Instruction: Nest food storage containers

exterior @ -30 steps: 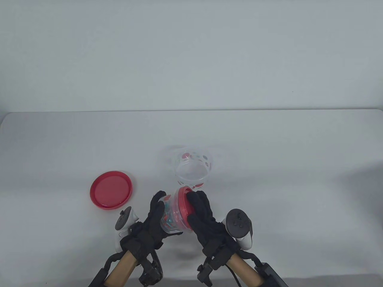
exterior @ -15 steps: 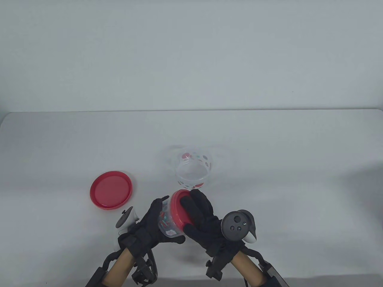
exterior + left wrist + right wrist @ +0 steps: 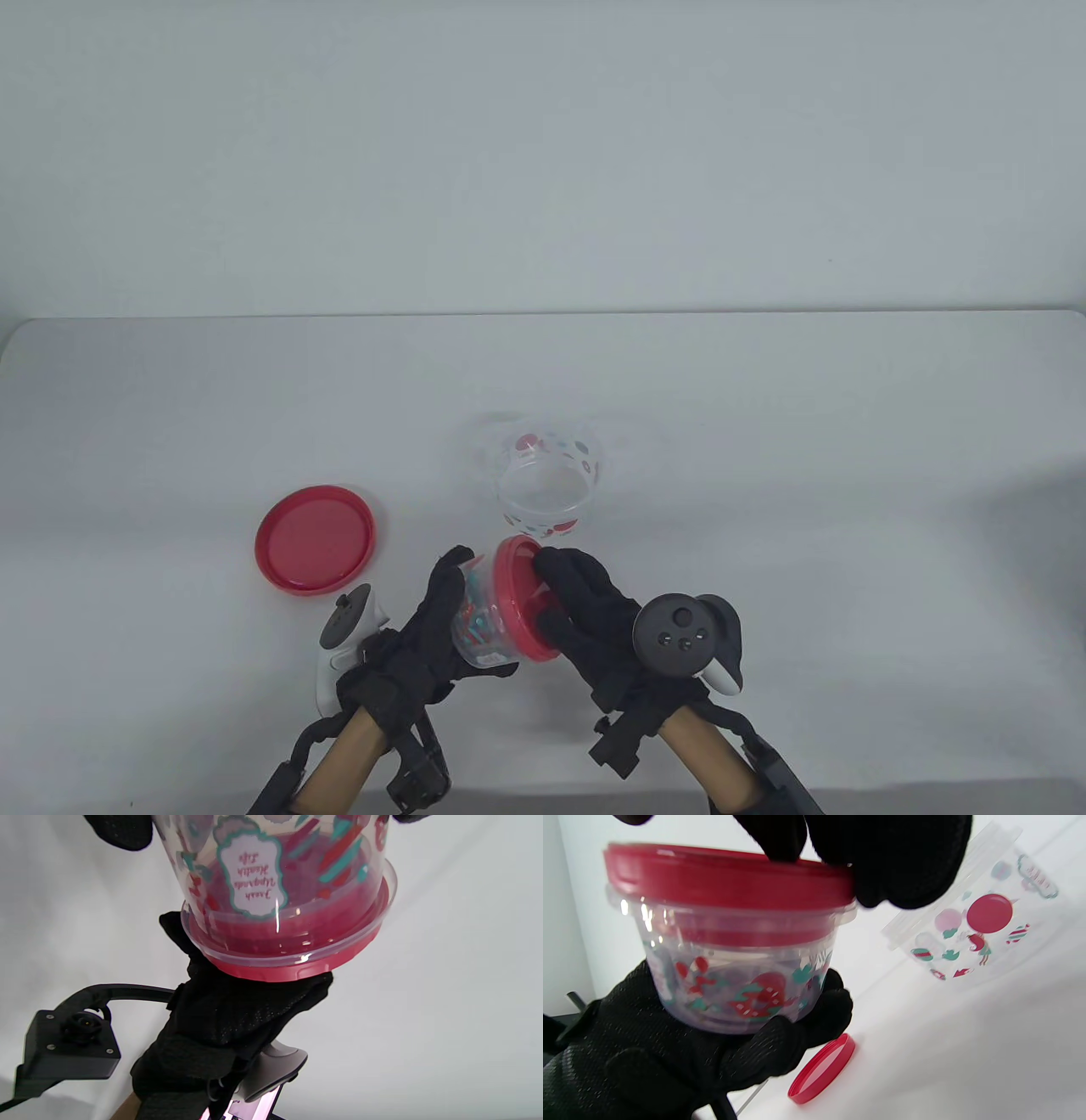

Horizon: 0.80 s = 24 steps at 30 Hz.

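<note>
A small clear printed container with a red lid is held tilted above the table near its front edge. My left hand grips the container's body from below; it also shows in the right wrist view and the left wrist view. My right hand grips the red lid around its rim. A larger clear printed container stands open and lidless just behind them, and shows in the right wrist view too.
A loose larger red lid lies flat on the white table to the left of the hands; it also shows in the right wrist view.
The right hand has turned on the lid, its tracker swinging right and down. The held container has tipped slightly back and forth and stays in the same place.
</note>
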Tool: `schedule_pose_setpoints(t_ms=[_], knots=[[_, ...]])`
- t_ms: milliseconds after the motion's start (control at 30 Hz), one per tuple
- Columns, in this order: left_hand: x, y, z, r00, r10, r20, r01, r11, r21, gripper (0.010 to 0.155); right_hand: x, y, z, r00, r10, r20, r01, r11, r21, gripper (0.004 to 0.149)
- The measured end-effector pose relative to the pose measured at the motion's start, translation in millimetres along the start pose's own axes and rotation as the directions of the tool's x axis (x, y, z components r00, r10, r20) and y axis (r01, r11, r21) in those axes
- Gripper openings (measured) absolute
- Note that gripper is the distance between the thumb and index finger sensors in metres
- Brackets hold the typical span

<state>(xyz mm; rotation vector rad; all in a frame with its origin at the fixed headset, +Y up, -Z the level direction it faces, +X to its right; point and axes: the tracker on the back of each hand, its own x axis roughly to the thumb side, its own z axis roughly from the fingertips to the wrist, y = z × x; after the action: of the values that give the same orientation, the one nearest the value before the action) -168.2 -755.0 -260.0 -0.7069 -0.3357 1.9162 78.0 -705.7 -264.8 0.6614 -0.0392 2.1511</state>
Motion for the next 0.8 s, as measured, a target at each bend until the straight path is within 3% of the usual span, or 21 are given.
schedule_pose_setpoints(t_ms=[167, 200, 367, 467, 533, 667, 800], knots=[[-4, -2, -3, 0.997, 0.071, -0.001, -0.071, 0.996, -0.054, 0.084, 7, 9, 2, 0.994, 0.075, 0.083, -0.077, 0.997, 0.028, 0.081], [-4, -3, -3, 0.997, 0.074, -0.004, -0.074, 0.996, -0.059, 0.084, 8, 13, 1, 0.993, 0.007, 0.114, -0.018, 0.995, 0.097, 0.08], [-5, -3, -3, 0.998, 0.061, -0.01, -0.062, 0.996, -0.061, 0.084, 3, 18, 0, 0.974, -0.212, 0.074, 0.197, 0.965, 0.175, 0.09], [-6, -4, -3, 0.997, 0.077, -0.013, -0.077, 0.995, -0.068, 0.084, 5, 19, -1, 0.987, -0.146, 0.07, 0.128, 0.969, 0.212, 0.094], [-9, -3, -4, 0.997, 0.081, -0.014, -0.082, 0.995, -0.061, 0.084, 6, 20, 0, 0.994, -0.097, 0.052, 0.085, 0.975, 0.205, 0.095], [-8, -2, -5, 1.0, 0.006, 0.016, -0.006, 1.0, -0.023, 0.085, 5, 24, 3, 0.978, -0.201, -0.059, 0.207, 0.968, 0.143, 0.096], [-9, -2, -6, 0.998, -0.014, 0.056, 0.015, 1.0, -0.022, 0.083, 11, 21, 4, 0.988, -0.14, -0.067, 0.148, 0.98, 0.136, 0.096]])
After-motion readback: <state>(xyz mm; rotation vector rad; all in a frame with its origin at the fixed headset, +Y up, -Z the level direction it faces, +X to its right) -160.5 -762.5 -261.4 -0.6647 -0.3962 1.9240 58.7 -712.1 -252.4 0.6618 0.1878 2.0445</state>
